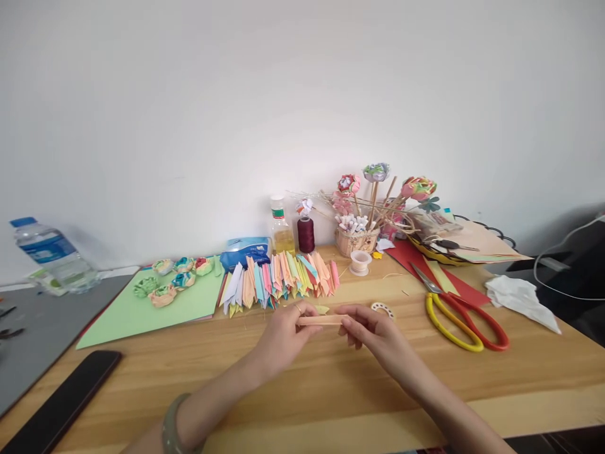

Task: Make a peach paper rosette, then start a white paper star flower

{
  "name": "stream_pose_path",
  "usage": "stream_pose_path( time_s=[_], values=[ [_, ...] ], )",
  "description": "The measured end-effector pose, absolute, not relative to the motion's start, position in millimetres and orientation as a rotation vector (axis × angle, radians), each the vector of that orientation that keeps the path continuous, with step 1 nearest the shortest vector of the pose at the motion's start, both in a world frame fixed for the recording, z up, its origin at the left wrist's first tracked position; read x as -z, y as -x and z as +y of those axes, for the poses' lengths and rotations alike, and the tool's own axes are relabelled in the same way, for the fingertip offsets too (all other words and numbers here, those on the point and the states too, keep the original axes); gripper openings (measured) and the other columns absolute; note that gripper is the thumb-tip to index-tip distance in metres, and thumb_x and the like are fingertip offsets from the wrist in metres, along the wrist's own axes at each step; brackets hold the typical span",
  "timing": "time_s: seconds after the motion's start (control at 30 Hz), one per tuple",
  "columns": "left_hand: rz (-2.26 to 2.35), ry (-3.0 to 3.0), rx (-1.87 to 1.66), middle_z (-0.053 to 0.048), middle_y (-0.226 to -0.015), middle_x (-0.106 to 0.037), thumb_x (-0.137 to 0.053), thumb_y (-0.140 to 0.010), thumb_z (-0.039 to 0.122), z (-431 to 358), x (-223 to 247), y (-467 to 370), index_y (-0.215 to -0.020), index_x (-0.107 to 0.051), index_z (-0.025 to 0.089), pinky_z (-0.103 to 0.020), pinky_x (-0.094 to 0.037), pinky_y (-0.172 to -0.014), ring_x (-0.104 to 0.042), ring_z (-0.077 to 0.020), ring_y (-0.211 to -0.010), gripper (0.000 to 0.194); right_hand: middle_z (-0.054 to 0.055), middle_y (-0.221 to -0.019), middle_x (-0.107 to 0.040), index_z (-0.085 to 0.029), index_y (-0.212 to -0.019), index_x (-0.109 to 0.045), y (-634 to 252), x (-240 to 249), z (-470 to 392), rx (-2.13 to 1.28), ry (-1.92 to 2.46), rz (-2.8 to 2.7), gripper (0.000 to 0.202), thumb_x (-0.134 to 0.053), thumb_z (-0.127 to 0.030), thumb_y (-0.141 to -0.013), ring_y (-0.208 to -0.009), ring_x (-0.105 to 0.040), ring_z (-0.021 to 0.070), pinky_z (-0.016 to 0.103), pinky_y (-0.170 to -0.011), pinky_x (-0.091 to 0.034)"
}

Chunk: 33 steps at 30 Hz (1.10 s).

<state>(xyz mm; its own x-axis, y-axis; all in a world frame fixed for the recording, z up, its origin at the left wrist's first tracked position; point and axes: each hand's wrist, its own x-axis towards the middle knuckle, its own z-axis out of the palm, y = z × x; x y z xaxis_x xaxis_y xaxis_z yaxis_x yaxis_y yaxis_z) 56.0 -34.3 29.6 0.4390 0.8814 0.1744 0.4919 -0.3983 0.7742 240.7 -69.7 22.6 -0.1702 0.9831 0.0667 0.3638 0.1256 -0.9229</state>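
Between my two hands is a narrow folded strip of peach paper (322,321), held level above the wooden table. My left hand (289,328) pinches its left end, and a ring shows on one finger. At the other end, the thumb and fingers of my right hand (371,329) close on the strip. Just behind my hands stands a long row of folded paper pieces (278,280) in peach, yellow, blue, pink and white. A small white ring with holes (382,309) lies by my right hand, partly hidden.
Red-and-yellow-handled scissors (466,318) lie to the right, near a crumpled tissue (517,296). Paper flowers (163,295) sit on green paper (127,318) at left. A thread spool (360,263), glue bottle (282,233) and flower basket (357,243) stand behind. A black phone-like slab (66,400) lies front left.
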Motion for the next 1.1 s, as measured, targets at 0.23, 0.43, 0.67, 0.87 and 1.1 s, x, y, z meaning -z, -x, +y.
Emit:
stream_pose_path(
  time_s=[0.23,0.43,0.67,0.87,1.1],
  values=[
    [1.035,-1.838,-0.564,-0.001,-0.081,-0.066,-0.056,-0.074,0.03,-39.8,-28.2,-46.3,-0.084,-0.063,0.017,-0.023,-0.04,-0.066,-0.055,-0.0133,-0.071,0.018,-0.002,-0.059,-0.053,-0.014,-0.082,-0.063,-244.2,-22.0,-72.1,-1.149,1.367,-1.699,0.026,-0.049,-0.035,-0.079,-0.055,-0.048,0.0114,0.022,-0.052,-0.037],
    [0.861,-1.768,-0.28,0.0,-0.073,-0.061,-0.056,-0.073,0.037,-43.2,-22.2,-49.7,-0.087,-0.063,0.015,-0.021,-0.037,-0.058,-0.051,-0.0112,-0.063,0.027,0.0,-0.065,-0.062,-0.017,-0.076,-0.063,-230.1,-29.3,-71.4,-1.157,1.331,-1.838,0.018,-0.045,-0.021,-0.078,-0.061,-0.054,0.0142,0.023,-0.056,-0.038],
    [0.907,-1.717,-0.316,0.004,-0.052,-0.043,-0.031,-0.086,0.042,-39.4,-27.4,-47.4,-0.086,-0.063,0.013,-0.018,-0.032,-0.05,-0.038,-0.0066,-0.048,0.044,0.001,-0.064,-0.062,-0.019,-0.073,-0.061,-225.2,-33.4,-50.7,-1.012,1.317,-2.106,0.025,-0.041,-0.031,-0.084,-0.06,-0.052,0.0152,0.023,-0.055,-0.037],
    [1.088,-1.789,-0.299,0.005,-0.052,-0.045,-0.035,-0.084,0.034,-44.6,-26.6,-20.9,-0.09,-0.064,0.016,-0.017,-0.032,-0.047,-0.041,-0.0064,-0.046,0.035,0.0,-0.059,-0.053,-0.021,-0.074,-0.061,-236.1,-22.6,-24.4,-0.991,1.424,-2.09,0.024,-0.046,-0.04,-0.077,-0.057,-0.049,0.0164,0.025,-0.053,-0.037],
    [1.722,-1.619,-1.103,0.0,-0.078,-0.055,-0.048,-0.075,0.023,-20.3,-13.6,78.7,-0.088,-0.054,0.017,-0.026,-0.043,-0.071,-0.053,-0.0133,-0.075,0.015,0.009,-0.064,-0.06,-0.03,-0.069,-0.066,-281.7,-12.2,16.1,-1.014,1.484,-1.931,0.026,-0.052,-0.052,-0.069,-0.058,-0.055,0.0209,0.032,-0.055,-0.045]
  ],
)
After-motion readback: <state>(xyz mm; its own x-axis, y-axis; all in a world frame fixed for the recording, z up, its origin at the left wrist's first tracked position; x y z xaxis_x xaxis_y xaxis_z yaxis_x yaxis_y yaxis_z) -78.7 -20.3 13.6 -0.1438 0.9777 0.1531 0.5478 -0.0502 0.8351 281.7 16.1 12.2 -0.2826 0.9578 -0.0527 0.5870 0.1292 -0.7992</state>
